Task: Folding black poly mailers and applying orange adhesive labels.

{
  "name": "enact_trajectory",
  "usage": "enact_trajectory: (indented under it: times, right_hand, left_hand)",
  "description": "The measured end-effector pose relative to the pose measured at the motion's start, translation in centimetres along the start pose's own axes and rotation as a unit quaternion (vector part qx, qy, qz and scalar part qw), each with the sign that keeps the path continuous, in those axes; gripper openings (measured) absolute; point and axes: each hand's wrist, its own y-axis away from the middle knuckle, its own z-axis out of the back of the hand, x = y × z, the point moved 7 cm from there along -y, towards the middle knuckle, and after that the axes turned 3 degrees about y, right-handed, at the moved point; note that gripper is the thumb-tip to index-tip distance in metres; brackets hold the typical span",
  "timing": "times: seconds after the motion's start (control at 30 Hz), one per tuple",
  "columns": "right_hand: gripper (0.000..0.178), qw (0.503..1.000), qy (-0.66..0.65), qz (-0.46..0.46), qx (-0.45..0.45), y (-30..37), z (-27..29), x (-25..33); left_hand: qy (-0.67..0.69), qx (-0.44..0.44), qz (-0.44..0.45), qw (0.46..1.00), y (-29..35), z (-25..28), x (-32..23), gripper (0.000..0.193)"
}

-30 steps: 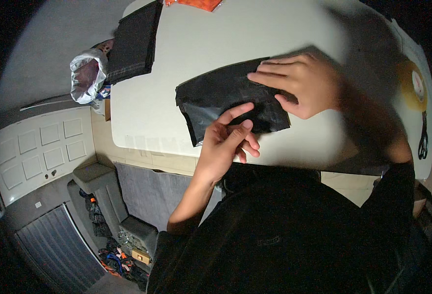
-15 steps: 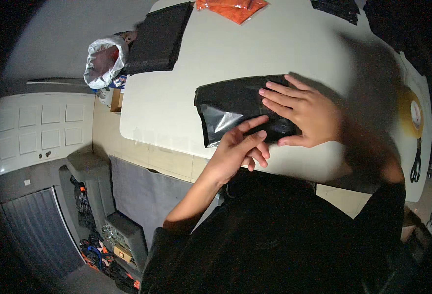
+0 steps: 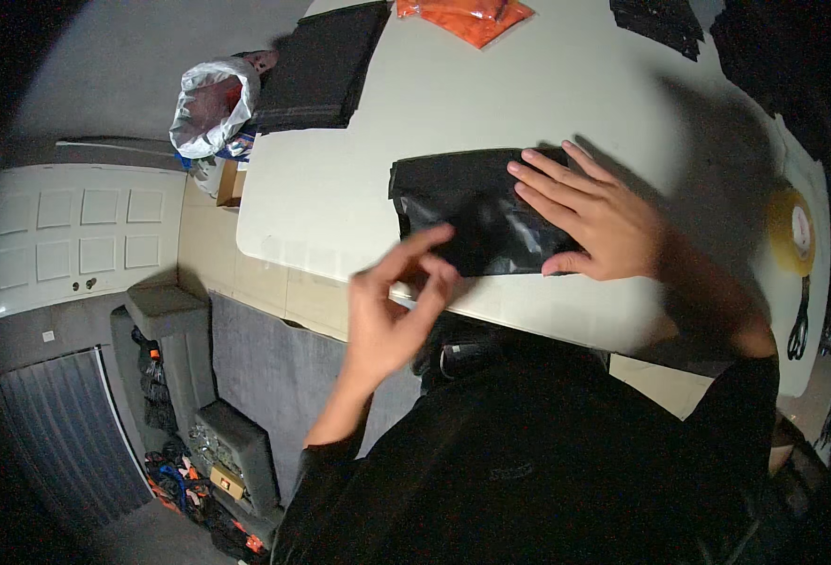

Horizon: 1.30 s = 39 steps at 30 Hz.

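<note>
A flat black plastic bag (image 3: pixel 476 221) lies near the table's front edge, with glossy creases catching the light. My right hand (image 3: pixel 604 221) is spread flat over the bag's right end, fingers pointing left, pressing on it. Just off the bag's lower left corner, my left hand (image 3: pixel 387 311) is raised with index finger and thumb apart. It is slightly blurred, and nothing shows between its fingers.
The white table (image 3: pixel 312 202) carries a stack of black bags (image 3: pixel 326 71) at far left, orange clear-wrapped packets (image 3: pixel 479 21), and more black bags (image 3: pixel 658 24) at the back. On the right lie a tape roll (image 3: pixel 797 231) and black-handled scissors (image 3: pixel 799 325). A white-lined bin (image 3: pixel 189 132) stands beyond the left edge.
My left hand has drawn back left and toward me, off the black bag. My right hand stays flat on the bag. The view has shifted slightly.
</note>
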Motion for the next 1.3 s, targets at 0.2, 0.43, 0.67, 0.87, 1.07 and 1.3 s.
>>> enact_trajectory:
  times: [0.2, 0.43, 0.67, 0.87, 1.07, 1.3]
  right_hand:
    - [0.097, 0.999, -0.025, -0.007, 0.045, -0.1, 0.7, 2.2]
    - [0.087, 0.992, -0.104, -0.061, -0.023, -3.8, 1.6, 1.4]
    - [0.066, 0.988, -0.062, -0.058, -0.130, -9.7, 0.5, 0.8]
    - [0.070, 0.984, -0.097, -0.091, -0.118, -9.0, -0.5, 1.2]
    - [0.065, 0.979, -0.120, -0.102, -0.131, -8.9, -1.4, 0.9]
    - [0.064, 0.969, -0.171, -0.097, -0.152, -9.3, -0.3, 0.3]
  left_hand:
    - [-0.334, -0.023, -0.222, 0.916, -5.1, 1.9, -0.5, 0.045]
    - [-0.426, 0.074, -0.205, 0.878, -6.3, 1.8, 3.8, 0.057]
    - [-0.345, 0.044, -0.221, 0.911, -7.7, 2.4, 1.8, 0.074]
    - [-0.326, 0.072, -0.249, 0.909, -9.7, 3.2, 2.0, 0.069]
    - [-0.282, 0.078, -0.202, 0.935, -10.8, 3.8, 3.7, 0.063]
    - [-0.229, 0.064, -0.264, 0.935, -12.5, 3.4, 3.9, 0.054]
